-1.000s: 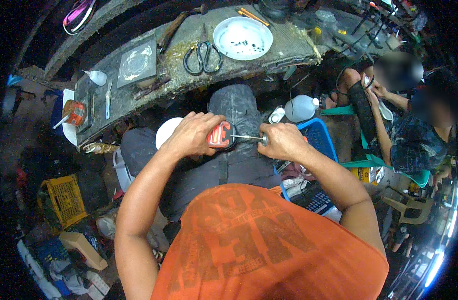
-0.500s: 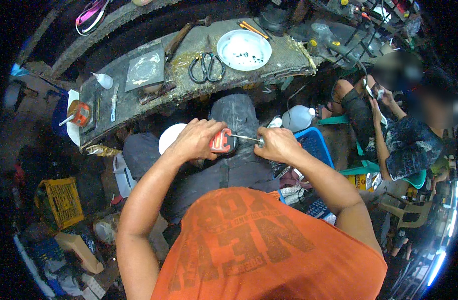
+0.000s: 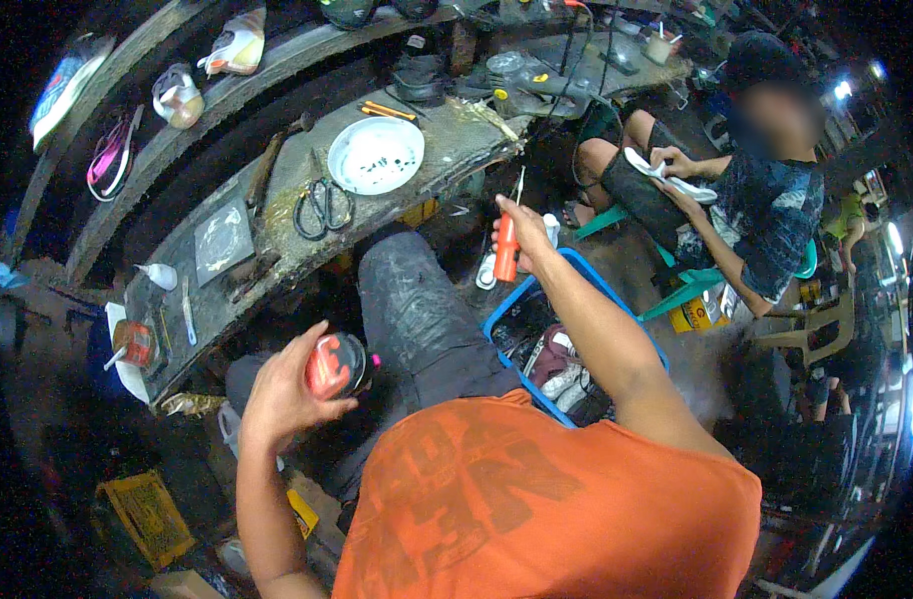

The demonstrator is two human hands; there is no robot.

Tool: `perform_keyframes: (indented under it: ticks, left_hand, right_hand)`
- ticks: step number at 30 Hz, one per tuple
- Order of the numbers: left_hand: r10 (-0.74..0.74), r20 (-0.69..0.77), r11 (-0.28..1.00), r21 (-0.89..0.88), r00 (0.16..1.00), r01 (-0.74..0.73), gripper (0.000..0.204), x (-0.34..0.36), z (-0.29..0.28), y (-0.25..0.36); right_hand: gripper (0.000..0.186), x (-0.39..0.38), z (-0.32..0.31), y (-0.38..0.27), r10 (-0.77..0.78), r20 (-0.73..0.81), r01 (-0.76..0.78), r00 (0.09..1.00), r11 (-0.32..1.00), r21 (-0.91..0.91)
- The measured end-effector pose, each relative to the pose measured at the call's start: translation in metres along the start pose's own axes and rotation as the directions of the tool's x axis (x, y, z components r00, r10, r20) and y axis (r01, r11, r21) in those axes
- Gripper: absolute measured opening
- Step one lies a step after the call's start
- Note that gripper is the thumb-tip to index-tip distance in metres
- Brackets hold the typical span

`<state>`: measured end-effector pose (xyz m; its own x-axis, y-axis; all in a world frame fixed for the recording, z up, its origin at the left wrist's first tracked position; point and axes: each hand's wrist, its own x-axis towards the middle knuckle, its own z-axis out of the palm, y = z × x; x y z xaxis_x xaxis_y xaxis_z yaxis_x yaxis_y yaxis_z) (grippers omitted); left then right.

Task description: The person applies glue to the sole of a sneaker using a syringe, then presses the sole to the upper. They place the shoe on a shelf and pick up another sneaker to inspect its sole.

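My left hand [image 3: 282, 387] is curled around a red and black shoe [image 3: 335, 367], seen end-on beside my left thigh. Its rounded end faces up, and a small pink spot shows at its edge. Out to the right, beyond my knee, my right hand [image 3: 521, 232] is closed on the orange handle of an awl [image 3: 506, 252]. The thin metal shank of the awl points up and away from me, apart from the shoe. Dark trousers [image 3: 417, 299] cover my legs between the two hands.
On the bench ahead are a white bowl [image 3: 362, 165], black-handled scissors [image 3: 307, 215], a dark square slab [image 3: 223, 243] and a white squeeze bottle [image 3: 159, 276]. A blue crate [image 3: 616, 290] holding shoes stands right of my legs. Another person [image 3: 756, 200] sits at right, handling a white sole [image 3: 676, 185].
My right hand has swung up and right with the awl, away from the shoe. My left hand has moved left and down, still holding the shoe. The view has turned rightward.
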<state>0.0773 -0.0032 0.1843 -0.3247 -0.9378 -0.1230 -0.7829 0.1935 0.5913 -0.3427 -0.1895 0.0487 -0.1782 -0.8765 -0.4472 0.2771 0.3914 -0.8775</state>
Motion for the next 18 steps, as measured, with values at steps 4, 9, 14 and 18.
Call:
perform_keyframes:
  ticks: [4, 9, 14, 18]
  left_hand:
    - [-0.075, -0.022, 0.995, -0.066, 0.997, 0.073, 0.115, -0.035, 0.003, -0.004]
    - [-0.22, -0.077, 0.973, -0.085, 0.972, 0.213, 0.118, -0.067, 0.012, -0.016]
    - [-0.284, -0.078, 0.954, -0.121, 0.956, 0.273, 0.119, -0.082, 0.017, -0.026]
    - [-0.273, -0.066, 0.954, -0.146, 0.96, 0.262, 0.121, -0.081, 0.018, -0.028]
  right_hand:
    - [0.048, 0.042, 0.008, -0.003, -0.04, -0.017, 0.042, 0.999, 0.993, 0.108]
    - [0.044, 0.081, 0.019, -0.013, -0.119, -0.049, 0.124, 0.992, 0.984, 0.125]
    - [0.039, 0.097, 0.022, -0.018, -0.1, -0.053, 0.106, 0.994, 0.986, 0.126]
    - [0.038, 0.096, 0.025, -0.014, -0.105, -0.038, 0.109, 0.994, 0.988, 0.112]
